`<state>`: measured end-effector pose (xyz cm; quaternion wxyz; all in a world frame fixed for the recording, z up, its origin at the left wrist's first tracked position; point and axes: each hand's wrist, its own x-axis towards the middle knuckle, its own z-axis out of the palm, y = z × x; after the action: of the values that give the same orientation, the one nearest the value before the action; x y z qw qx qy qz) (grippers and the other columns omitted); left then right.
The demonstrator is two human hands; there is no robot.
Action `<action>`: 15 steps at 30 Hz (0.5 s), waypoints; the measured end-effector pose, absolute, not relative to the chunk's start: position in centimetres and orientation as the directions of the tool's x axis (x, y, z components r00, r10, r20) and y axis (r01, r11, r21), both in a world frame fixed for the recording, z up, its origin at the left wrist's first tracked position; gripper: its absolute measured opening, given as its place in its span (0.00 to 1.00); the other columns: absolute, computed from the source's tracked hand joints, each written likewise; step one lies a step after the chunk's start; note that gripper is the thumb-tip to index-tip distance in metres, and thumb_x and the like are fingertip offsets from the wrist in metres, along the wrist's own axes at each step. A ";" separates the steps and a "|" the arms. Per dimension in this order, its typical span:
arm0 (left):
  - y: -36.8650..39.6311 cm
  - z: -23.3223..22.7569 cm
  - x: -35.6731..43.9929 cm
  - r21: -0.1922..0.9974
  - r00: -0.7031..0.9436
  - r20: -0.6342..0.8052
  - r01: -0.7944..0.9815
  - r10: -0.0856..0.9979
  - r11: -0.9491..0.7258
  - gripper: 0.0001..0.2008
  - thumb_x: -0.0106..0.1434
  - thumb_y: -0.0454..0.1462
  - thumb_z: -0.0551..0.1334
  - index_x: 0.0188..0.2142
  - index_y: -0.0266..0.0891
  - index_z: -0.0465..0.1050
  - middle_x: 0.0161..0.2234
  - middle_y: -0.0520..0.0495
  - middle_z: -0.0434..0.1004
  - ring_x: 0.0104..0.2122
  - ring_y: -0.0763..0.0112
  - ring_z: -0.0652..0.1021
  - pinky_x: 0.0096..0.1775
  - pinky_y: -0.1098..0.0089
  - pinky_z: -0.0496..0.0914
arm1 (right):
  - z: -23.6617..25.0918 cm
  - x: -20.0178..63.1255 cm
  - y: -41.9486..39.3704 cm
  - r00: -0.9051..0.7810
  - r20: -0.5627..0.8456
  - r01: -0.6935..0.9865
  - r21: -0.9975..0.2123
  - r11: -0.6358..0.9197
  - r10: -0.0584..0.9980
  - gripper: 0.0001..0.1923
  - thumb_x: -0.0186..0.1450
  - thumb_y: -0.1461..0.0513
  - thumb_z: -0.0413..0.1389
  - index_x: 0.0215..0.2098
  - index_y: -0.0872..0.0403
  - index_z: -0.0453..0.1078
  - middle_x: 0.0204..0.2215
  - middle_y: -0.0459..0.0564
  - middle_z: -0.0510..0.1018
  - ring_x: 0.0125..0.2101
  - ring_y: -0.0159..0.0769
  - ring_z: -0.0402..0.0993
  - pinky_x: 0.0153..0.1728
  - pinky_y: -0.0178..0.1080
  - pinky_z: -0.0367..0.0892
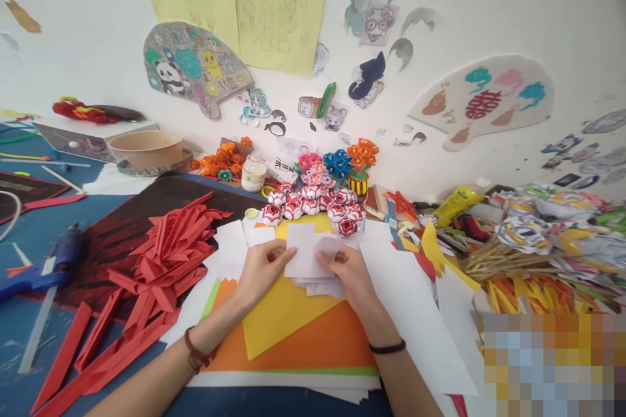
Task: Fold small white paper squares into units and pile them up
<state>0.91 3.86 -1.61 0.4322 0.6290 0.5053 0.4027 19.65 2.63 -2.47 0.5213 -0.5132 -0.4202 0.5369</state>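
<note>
Between thumb and fingers, my left hand (264,267) pinches a small white piece of paper (299,254) by its left edge. My right hand (349,270) is closed on white paper (330,245) at the right, its thumb and fingertips pressed together. Whether both hands hold one folded piece or two overlapping ones, I cannot tell. Just below lie more small white paper pieces (320,288), partly covered. Under them are a yellow sheet (274,319) and an orange sheet (303,345), stacked on further coloured and white sheets.
Red folded paper strips (161,260) pile up at left, beside a blue glue gun (53,267). Red-and-white paper flowers (310,202) stand behind my hands. At right are large white sheets (405,293), a yellow bottle (457,205) and wrapped paper flowers (523,234) on sticks.
</note>
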 end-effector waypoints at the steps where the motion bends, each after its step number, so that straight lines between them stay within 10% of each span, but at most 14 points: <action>1: 3.9 -1.6 0.9 0.938 0.166 0.083 0.319 0.983 -0.134 0.17 0.58 0.49 0.57 0.25 0.36 0.68 0.21 0.55 0.63 0.22 0.76 0.61 0.24 0.76 0.55 | -2.5 19.9 2.7 0.056 -0.111 -0.068 -0.992 -0.107 0.992 0.20 0.49 0.55 0.66 0.37 0.59 0.76 0.37 0.57 0.80 0.36 0.45 0.76 0.36 0.42 0.70; 6: 4.1 -1.8 0.7 0.858 0.159 0.158 0.466 0.975 -0.215 0.20 0.59 0.48 0.57 0.19 0.37 0.58 0.18 0.56 0.52 0.22 0.77 0.57 0.25 0.75 0.52 | -2.9 20.6 2.9 0.050 -0.106 0.201 -0.973 -0.114 0.993 0.22 0.50 0.50 0.64 0.32 0.62 0.76 0.32 0.59 0.81 0.31 0.48 0.77 0.27 0.40 0.69; 15: 4.4 -2.6 0.4 0.898 0.125 0.077 0.423 0.989 -0.123 0.22 0.58 0.50 0.56 0.17 0.38 0.56 0.17 0.56 0.51 0.20 0.77 0.56 0.24 0.73 0.50 | -3.8 21.3 3.3 0.101 -0.103 0.190 -0.974 -0.121 0.990 0.25 0.47 0.50 0.66 0.34 0.62 0.76 0.35 0.59 0.81 0.35 0.52 0.77 0.31 0.44 0.71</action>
<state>0.40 4.37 -2.62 0.3767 0.6485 0.5444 0.3757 21.29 3.30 -3.84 0.4414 -0.5963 -0.4947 0.4526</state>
